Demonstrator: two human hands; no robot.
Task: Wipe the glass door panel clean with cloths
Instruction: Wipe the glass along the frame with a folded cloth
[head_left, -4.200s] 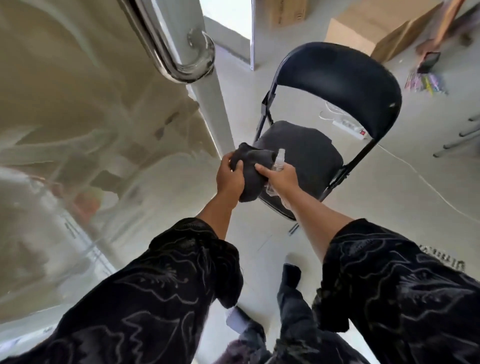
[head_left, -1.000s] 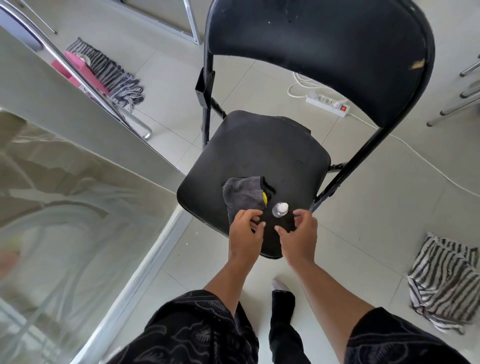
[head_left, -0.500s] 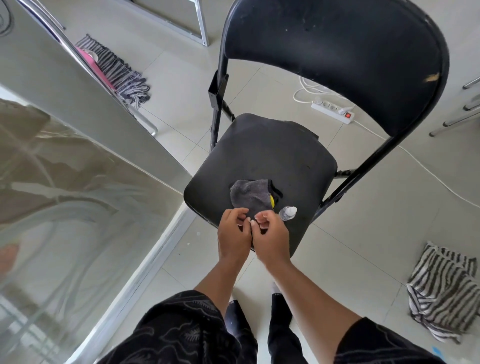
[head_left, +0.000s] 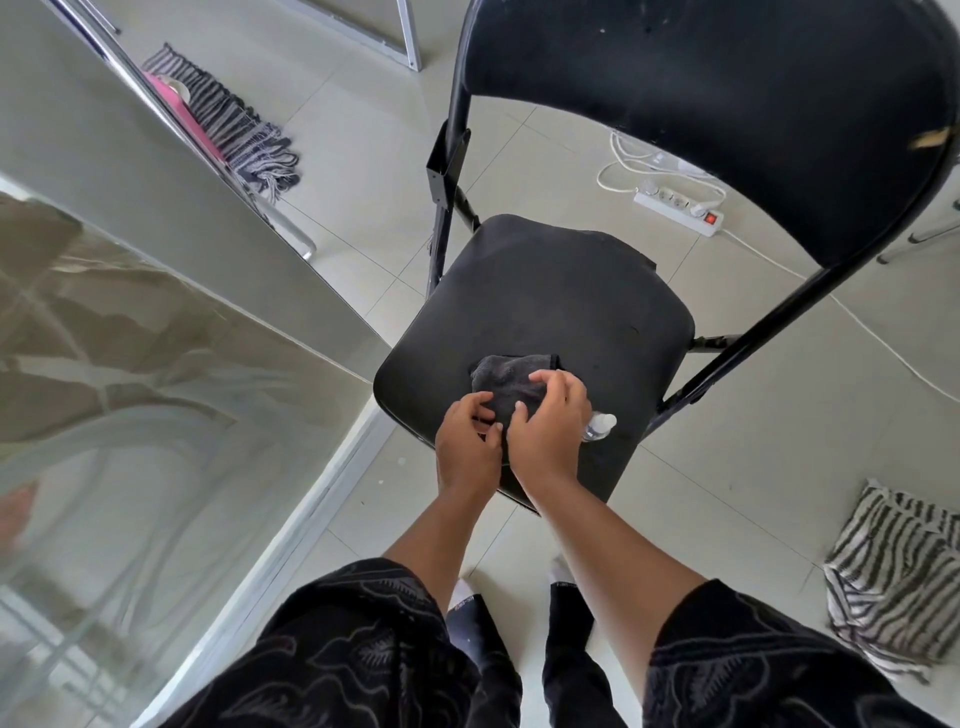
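Lying bunched on the near part of a black chair seat (head_left: 545, 291), the dark grey cloth (head_left: 506, 382) looks soft and rumpled. Both hands are on it: the left hand (head_left: 465, 452) curls its fingers into the cloth's near left edge, and the right hand (head_left: 545, 431) bends its fingers over the top, thumb pressed in. A small clear spray bottle (head_left: 602, 423) lies on the seat just right of the right hand. The glass door panel (head_left: 130, 415) fills the left side, cloudy with pale curved streaks. Its metal frame (head_left: 291, 525) runs along the floor (head_left: 727, 467) and passes just beside the seat's near left corner. Bare tiles lie open right of the chair, reaching a striped towel (head_left: 904, 577) at the near right. A white power strip (head_left: 678, 208) sits on the floor beyond the seat.
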